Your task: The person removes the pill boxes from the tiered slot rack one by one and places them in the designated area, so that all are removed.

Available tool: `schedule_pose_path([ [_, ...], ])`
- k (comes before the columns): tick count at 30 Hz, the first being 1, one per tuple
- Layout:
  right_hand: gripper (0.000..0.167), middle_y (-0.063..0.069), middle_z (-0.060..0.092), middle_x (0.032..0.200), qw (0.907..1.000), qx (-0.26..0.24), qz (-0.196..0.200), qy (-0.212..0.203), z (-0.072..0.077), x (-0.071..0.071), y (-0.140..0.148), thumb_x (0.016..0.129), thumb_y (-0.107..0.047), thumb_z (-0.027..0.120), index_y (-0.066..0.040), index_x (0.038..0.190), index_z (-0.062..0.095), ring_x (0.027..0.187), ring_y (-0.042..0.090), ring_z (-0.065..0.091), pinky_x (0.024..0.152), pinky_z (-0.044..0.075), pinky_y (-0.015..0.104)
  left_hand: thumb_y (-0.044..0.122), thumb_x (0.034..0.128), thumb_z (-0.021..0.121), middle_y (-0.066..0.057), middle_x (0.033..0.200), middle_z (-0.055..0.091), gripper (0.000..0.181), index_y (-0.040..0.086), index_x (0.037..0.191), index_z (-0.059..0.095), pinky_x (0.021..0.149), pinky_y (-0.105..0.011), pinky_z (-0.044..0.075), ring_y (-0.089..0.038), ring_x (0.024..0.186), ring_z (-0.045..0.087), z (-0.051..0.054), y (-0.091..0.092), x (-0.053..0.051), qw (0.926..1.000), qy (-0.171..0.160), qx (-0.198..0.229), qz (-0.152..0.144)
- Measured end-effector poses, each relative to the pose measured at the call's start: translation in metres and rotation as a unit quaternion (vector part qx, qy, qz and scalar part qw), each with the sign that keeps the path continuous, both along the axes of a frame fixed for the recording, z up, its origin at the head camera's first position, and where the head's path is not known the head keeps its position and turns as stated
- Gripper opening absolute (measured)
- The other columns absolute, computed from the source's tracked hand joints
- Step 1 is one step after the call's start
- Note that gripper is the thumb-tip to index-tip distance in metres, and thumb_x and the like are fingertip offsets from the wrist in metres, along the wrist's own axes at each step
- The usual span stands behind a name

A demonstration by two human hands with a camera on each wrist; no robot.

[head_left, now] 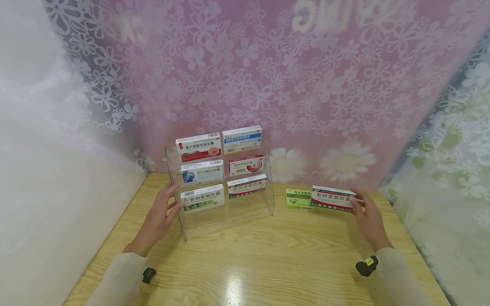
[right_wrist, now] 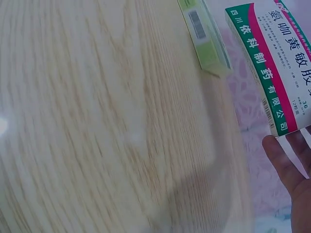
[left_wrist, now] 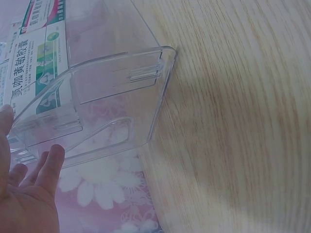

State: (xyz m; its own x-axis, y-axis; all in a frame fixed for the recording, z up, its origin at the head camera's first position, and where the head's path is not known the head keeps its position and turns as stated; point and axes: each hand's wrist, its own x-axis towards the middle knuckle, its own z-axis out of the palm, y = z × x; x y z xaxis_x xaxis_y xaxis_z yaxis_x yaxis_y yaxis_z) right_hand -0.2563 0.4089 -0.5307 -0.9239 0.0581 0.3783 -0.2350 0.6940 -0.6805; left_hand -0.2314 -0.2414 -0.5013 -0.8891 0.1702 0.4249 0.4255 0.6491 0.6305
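A clear stand [head_left: 226, 221] holds boxes in two columns of three. The left hand [head_left: 158, 216] is at its left side, fingers near the lower left box [head_left: 203, 199]; in the left wrist view the fingers of that hand [left_wrist: 34, 194] lie along the stand's clear side wall [left_wrist: 121, 92]. To the right of the stand, the right hand [head_left: 368, 216] holds a white, red and green box [head_left: 332, 199] by its right end. That box [right_wrist: 272, 63] partly covers a light green box [head_left: 298, 198] in the head view; the right wrist view shows a gap between them.
The wooden table [head_left: 245, 255] runs up to a pink flowered curtain [head_left: 229, 76] behind. A white surface [head_left: 49, 170] borders it on the left, and a pale flowered curtain [head_left: 455, 191] hangs at the right. Black devices are strapped at both wrists.
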Motion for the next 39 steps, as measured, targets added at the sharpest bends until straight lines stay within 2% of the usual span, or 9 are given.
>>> schedule_pose_path([
  [3,0.052,0.030,0.055,0.147,0.9998,-0.003,-0.008,-0.016,-0.001,0.001,0.014,0.119,-0.026,0.044,-0.010,0.169,0.039,0.111,-0.022,0.042,0.077,0.055,0.002,0.008,0.1100,0.065,-0.029,0.176,0.022,0.068,0.013,0.169,0.033,0.107,-0.065,0.057,-0.055,0.144,0.051,0.001,0.000,0.000,1.0000,-0.002,0.000,-0.001],
  [14,0.055,0.038,0.043,0.151,0.9951,-0.034,-0.012,-0.092,-0.012,0.004,0.047,0.120,-0.022,0.036,-0.004,0.172,0.027,0.098,-0.013,0.053,0.073,0.069,0.027,0.008,0.1095,0.066,-0.028,0.175,0.023,0.068,0.012,0.169,0.033,0.108,-0.063,0.057,-0.054,0.144,0.052,0.002,0.000,0.001,1.0000,-0.003,-0.005,0.004],
  [18,0.057,0.043,0.040,0.153,0.9921,-0.018,-0.024,-0.122,-0.012,0.003,0.049,0.121,-0.024,0.034,-0.004,0.173,0.023,0.108,0.021,0.067,0.075,0.070,0.033,0.009,0.1098,0.066,-0.028,0.176,0.023,0.068,0.012,0.169,0.033,0.108,-0.064,0.057,-0.054,0.145,0.051,0.001,0.000,0.001,1.0000,-0.005,-0.007,0.005],
  [21,0.061,0.046,0.038,0.157,0.9881,-0.001,-0.040,-0.149,-0.011,-0.001,0.048,0.121,-0.030,0.035,-0.005,0.174,0.018,0.127,0.056,0.058,0.085,0.069,0.050,0.009,0.1100,0.065,-0.028,0.176,0.023,0.068,0.012,0.169,0.033,0.109,-0.065,0.056,-0.054,0.145,0.051,0.001,0.000,0.001,1.0000,-0.005,-0.005,0.004],
  [25,0.073,0.046,0.030,0.164,0.9827,0.007,-0.047,-0.179,-0.014,-0.009,0.047,0.119,-0.036,0.041,-0.007,0.176,0.004,0.143,0.066,0.043,0.104,0.054,0.074,0.009,0.1102,0.065,-0.028,0.176,0.023,0.067,0.012,0.169,0.033,0.108,-0.064,0.057,-0.054,0.145,0.051,0.001,-0.001,0.001,1.0000,-0.002,-0.004,0.003],
  [28,0.080,0.045,0.023,0.169,0.9825,0.007,-0.038,-0.182,-0.020,-0.013,0.047,0.118,-0.036,0.048,-0.008,0.175,-0.001,0.144,0.067,0.041,0.106,0.049,0.079,0.010,0.1103,0.066,-0.028,0.176,0.023,0.067,0.013,0.169,0.033,0.108,-0.063,0.057,-0.053,0.144,0.052,0.000,-0.001,0.001,1.0000,0.001,-0.006,0.004],
  [30,0.081,0.044,0.024,0.169,0.9833,0.019,-0.033,-0.178,-0.025,-0.015,0.048,0.117,-0.034,0.052,-0.007,0.175,0.004,0.142,0.066,0.044,0.103,0.051,0.078,0.010,0.1102,0.066,-0.027,0.176,0.023,0.067,0.013,0.169,0.033,0.108,-0.063,0.057,-0.053,0.144,0.052,0.000,-0.001,0.000,1.0000,0.004,-0.008,0.004],
  [34,0.066,0.046,0.040,0.158,0.9892,0.081,-0.005,-0.122,-0.032,-0.015,0.042,0.113,-0.022,0.062,0.005,0.166,0.034,0.127,0.064,0.058,0.097,0.054,0.076,0.010,0.1103,0.065,-0.027,0.176,0.023,0.067,0.013,0.169,0.032,0.108,-0.063,0.057,-0.053,0.145,0.052,0.000,-0.001,0.000,0.9999,0.006,-0.009,0.003],
  [39,0.041,0.046,0.052,0.145,0.9882,0.137,0.008,-0.067,-0.035,-0.014,0.032,0.109,-0.009,0.065,0.012,0.144,0.060,0.127,0.065,0.053,0.101,0.046,0.080,0.009,0.1102,0.065,-0.028,0.175,0.024,0.067,0.012,0.169,0.033,0.107,-0.064,0.057,-0.055,0.143,0.053,-0.001,-0.001,0.001,0.9999,0.010,-0.006,0.000],
])
